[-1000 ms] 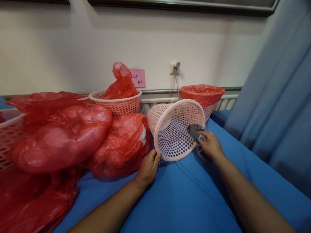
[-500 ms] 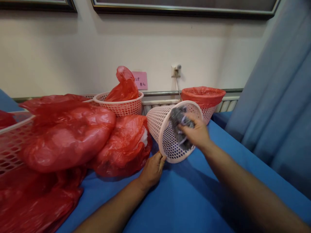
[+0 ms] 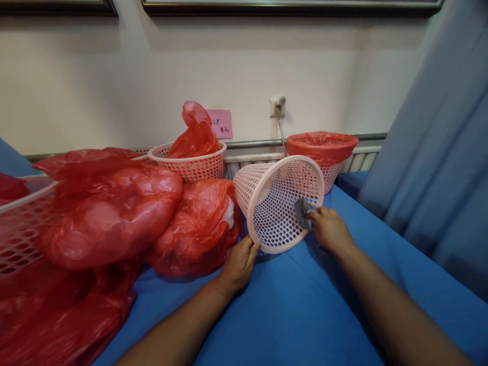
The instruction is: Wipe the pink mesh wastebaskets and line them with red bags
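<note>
A pale pink perforated plastic basket [image 3: 253, 184] lies tipped on its side on the blue-covered surface [image 3: 278, 310], its mouth facing me. My left hand [image 3: 239, 264] pinches the lower left of its rim. In my right hand [image 3: 332, 230] is a bunched grey cloth [image 3: 303, 212], held at the right side of the basket's mouth. Part of the cloth reaches inside the rim, and a bit hangs below my fingers. The inside of the basket shows only its holed wall and base.
Red plastic bags [image 3: 114, 213] heap up on the left, one with something white showing. Behind stand a basket with a red bag [image 3: 186, 161] and a red-lined basket [image 3: 322, 147]. Another basket [image 3: 26, 229] is at far left. A blue curtain [image 3: 430, 168] hangs right; a socket [image 3: 277, 108] is on the wall.
My right hand has moved right and down with the grey cloth, from the middle of the basket's mouth to its right rim. My left hand keeps its hold on the rim.
</note>
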### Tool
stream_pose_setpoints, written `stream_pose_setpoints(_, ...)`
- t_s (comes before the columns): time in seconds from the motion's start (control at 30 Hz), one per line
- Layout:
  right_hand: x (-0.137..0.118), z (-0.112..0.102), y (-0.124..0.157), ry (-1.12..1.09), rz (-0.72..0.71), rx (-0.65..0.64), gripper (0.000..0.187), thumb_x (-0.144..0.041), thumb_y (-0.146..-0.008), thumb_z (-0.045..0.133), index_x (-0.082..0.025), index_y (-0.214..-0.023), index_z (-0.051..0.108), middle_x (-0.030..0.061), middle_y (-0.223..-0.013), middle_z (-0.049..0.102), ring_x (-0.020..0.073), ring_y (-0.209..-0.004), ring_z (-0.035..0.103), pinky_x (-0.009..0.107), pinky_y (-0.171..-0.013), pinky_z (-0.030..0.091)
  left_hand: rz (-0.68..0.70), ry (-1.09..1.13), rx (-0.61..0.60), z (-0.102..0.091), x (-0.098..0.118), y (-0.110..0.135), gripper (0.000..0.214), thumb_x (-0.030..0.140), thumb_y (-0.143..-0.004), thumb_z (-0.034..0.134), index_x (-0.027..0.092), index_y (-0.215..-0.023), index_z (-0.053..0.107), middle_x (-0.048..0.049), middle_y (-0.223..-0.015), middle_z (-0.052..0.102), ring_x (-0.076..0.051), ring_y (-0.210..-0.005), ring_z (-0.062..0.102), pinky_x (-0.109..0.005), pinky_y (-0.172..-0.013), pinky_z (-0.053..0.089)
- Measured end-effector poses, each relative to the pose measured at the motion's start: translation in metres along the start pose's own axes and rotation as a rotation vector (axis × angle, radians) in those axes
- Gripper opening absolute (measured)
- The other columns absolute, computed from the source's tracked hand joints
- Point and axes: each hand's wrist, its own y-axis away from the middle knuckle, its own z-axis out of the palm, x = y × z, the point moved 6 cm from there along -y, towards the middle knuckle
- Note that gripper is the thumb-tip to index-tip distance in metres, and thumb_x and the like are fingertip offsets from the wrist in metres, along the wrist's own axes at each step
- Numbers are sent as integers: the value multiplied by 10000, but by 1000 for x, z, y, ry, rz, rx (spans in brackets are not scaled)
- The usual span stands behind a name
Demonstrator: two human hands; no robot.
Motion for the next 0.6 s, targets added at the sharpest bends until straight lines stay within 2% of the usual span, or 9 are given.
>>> stream_pose_setpoints(0.1,19,-17,-6,31,120,228,419,-130,-895,485,-231,-1262,660,144,-1308,575,304,-1089,530,444,-924,456,-11,-15,-8,-1,1,0,342,387,-1019,396,172,-1136,634,-114,-1111,712,-225,-969,661,-384,-932,510)
stream_pose_setpoints(0.17,21,-18,-7,7,139,272,435,-132,-878,500,-223,-1275,653,152,-1338,553,317,-1114,522,457,-937,454,-20,-9,-4,-1,2,0,339,390,-1013,403,177,-1130,639,-107,-1081,717,-224,-935,664,-381,-917,517)
stream_pose_setpoints(0.2,20,-15,-6,-11,138,251,442,-132,-868,508,-211,-1278,651,159,-1317,562,316,-1104,531,455,-937,457,-21,-2,1,-1,2,0,335,392,-1009,410,178,-1119,644,-102,-1061,719,-222,-911,664,-378,-903,522)
stream_pose_setpoints(0.27,12,-2,-4,-90,120,122,439,-139,-838,537,-192,-1254,666,154,-1206,610,289,-1034,573,425,-911,476,-20,11,12,-1,2,0,322,392,-1002,425,181,-1083,653,-88,-1003,722,-219,-875,662,-369,-874,532)
stream_pose_setpoints(0.33,-6,16,2,-258,48,-85,396,-139,-788,580,-202,-1158,709,102,-1054,655,237,-930,612,367,-860,501,-16,12,22,-1,2,0,313,391,-998,435,181,-1050,662,-76,-950,721,-218,-859,662,-361,-858,536)
stream_pose_setpoints(0.4,-35,27,12,-503,-102,-265,358,-121,-722,619,-227,-1044,736,40,-962,671,190,-865,631,312,-820,516,-8,10,32,0,1,0,312,389,-999,438,183,-1054,665,-77,-959,724,-221,-871,668,-358,-861,536)
stream_pose_setpoints(0.47,-65,19,24,-745,-275,-303,360,-111,-692,634,-242,-1010,738,8,-930,672,168,-851,640,288,-808,527,4,21,38,0,0,0,316,387,-1003,434,188,-1089,664,-88,-1025,728,-226,-913,673,-365,-890,532)
stream_pose_setpoints(0.53,-87,-7,34,-901,-391,-129,403,-116,-719,615,-256,-1082,722,15,-978,666,174,-906,645,306,-838,534,11,47,35,0,-2,0,325,389,-1006,430,193,-1113,667,-98,-1074,728,-234,-947,675,-390,-931,526)
stream_pose_setpoints(0.6,-103,-41,46,-907,-482,146,482,-115,-757,584,-271,-1203,674,55,-1140,639,210,-1045,626,363,-909,523,11,106,39,0,-6,1,305,409,-969,510,197,-1106,682,-103,-1083,730,-254,-973,674,-428,-963,524)
